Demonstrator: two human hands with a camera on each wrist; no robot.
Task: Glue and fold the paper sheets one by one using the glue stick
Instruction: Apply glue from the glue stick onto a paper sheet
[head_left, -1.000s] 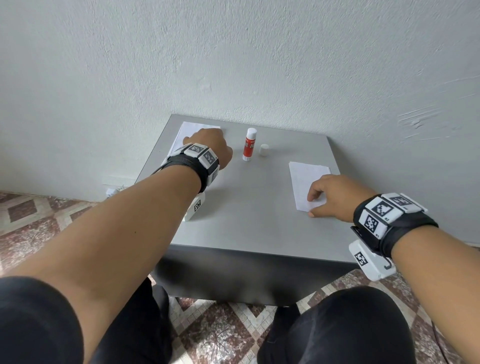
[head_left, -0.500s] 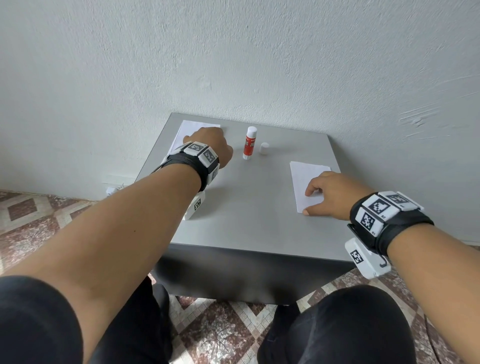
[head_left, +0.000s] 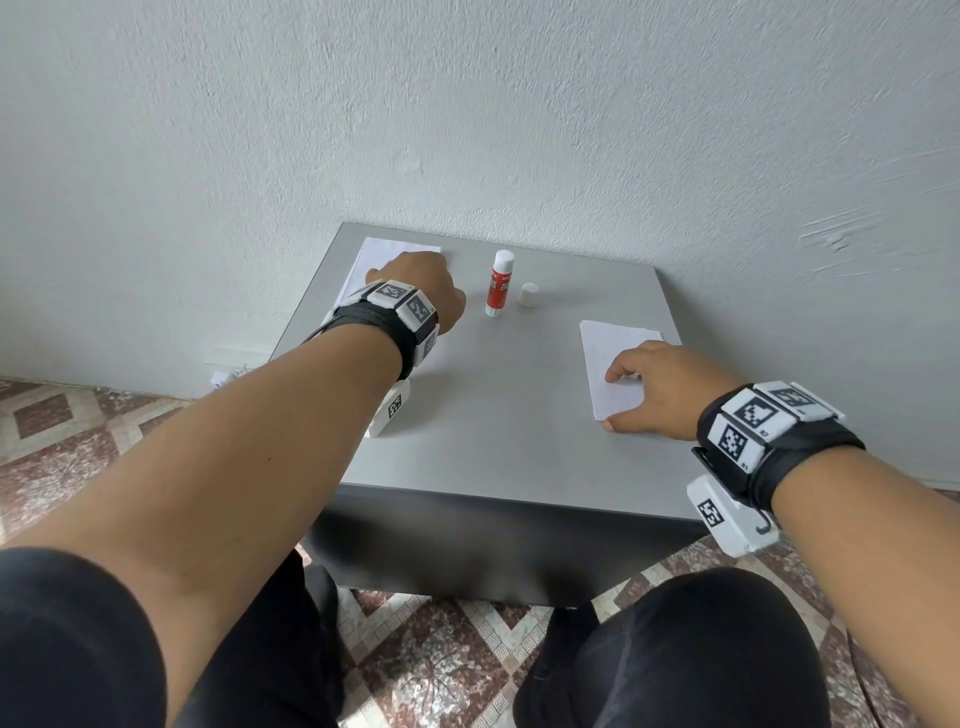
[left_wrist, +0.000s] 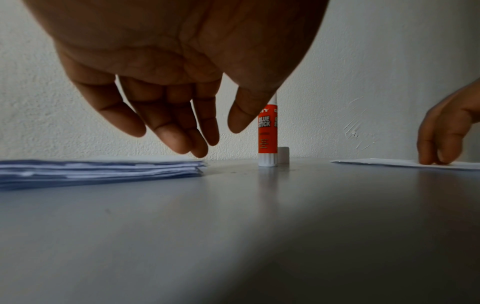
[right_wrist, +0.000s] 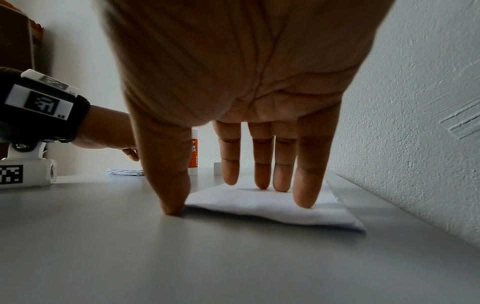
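- Left hand (left_wrist: 166, 86) hovers over the paper stack (left_wrist: 98, 170), fingers relaxed, holding nothing.
- Right hand (right_wrist: 246, 102) presses straight fingers on the folded sheet (right_wrist: 272, 207).
- Uncapped glue stick (head_left: 499, 283) stands upright.

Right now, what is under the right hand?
The right hand rests with straight fingers on a folded white sheet lying flat on the grey table. The part of the sheet beneath the palm is hidden in the head view.

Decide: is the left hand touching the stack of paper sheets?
Apart. The left wrist view shows the left hand's fingertips hanging above the stack of paper sheets, wall visible between them.
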